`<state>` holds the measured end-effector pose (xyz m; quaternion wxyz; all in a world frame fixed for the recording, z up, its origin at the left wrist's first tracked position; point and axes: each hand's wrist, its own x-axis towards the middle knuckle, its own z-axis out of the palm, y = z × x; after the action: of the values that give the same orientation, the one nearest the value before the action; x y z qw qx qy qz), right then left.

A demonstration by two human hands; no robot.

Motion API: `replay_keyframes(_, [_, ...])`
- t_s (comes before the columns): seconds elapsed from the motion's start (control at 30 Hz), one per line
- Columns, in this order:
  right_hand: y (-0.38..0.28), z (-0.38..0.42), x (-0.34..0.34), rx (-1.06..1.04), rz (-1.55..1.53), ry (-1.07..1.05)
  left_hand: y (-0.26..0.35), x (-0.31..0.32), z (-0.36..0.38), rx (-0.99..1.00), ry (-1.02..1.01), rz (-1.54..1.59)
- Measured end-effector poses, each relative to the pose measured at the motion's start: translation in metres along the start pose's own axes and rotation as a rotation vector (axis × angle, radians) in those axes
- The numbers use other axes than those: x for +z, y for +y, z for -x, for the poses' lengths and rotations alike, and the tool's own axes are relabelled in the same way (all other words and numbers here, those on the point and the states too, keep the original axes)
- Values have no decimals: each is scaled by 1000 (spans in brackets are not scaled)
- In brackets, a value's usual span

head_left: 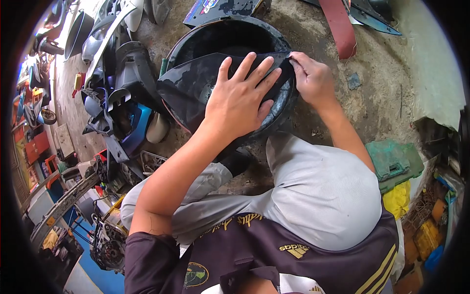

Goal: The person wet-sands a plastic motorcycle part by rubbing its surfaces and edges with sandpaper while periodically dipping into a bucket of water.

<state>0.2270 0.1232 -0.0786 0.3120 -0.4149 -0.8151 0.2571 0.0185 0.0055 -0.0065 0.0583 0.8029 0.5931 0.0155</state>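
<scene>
A wet, dark panel (pixel 188 81), thin and tapering to a corner at the right, lies across a round black tub (pixel 227 27). My left hand (pixel 240 95) rests flat on it, palm down and fingers spread. At the panel's right corner, by the tub's rim, my right hand (pixel 313 76) is closed, with thumb and forefinger pinched on the corner. Anything else within that pinch is hidden. Light glints off a wet surface (pixel 281 100) below the panel, inside the tub's near right side.
Dark plastic vehicle panels (pixel 132 73) and a blue fairing piece (pixel 137 127) lie to the left. A stickered panel (pixel 223 10) is beyond the tub. A red strip (pixel 338 27) lies at upper right. A green case (pixel 394 161) sits near my right knee.
</scene>
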Motion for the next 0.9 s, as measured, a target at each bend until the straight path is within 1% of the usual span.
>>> replay_keyframes(0.1, [12,-12,1,-8,-36,-18,0,-3,-1,1,-13,-1])
replay_keyframes(0.2, [-3,-6,11,-108,-71,-39,0,0,0,-1,-6,2])
replay_keyframes(0.23, [1,-11,10,-102,-32,-69,-1,0,-1,-1,-2,9])
replay_keyframes(0.3, [10,-17,4,-33,-60,-95,-1,0,0,-4,-5,22])
replay_keyframes(0.37, [1,-15,-2,22,-40,-120,-1,-1,1,-3,-11,15])
replay_keyframes(0.47, [7,-9,4,-56,-70,-40,-2,-1,-2,-3,-5,18])
replay_keyframes(0.5, [11,-15,0,9,-65,-97,-1,-1,0,-1,-10,23])
replay_keyframes(0.6, [3,-14,4,-114,-87,-113,0,-1,-1,-3,-4,26])
replay_keyframes(0.63, [-1,-8,5,-142,-93,-89,0,-1,-1,-8,-4,39])
replay_keyframes(0.73, [4,-3,4,5,-105,-3,-2,1,0,16,32,12])
replay_keyframes(0.77, [8,-4,2,41,-61,-26,-2,1,0,14,41,31])
replay_keyframes(0.87, [-6,5,4,-41,-43,-45,0,1,0,11,41,28])
replay_keyframes(0.9, [-8,7,5,-67,-73,-15,0,0,0,8,40,46])
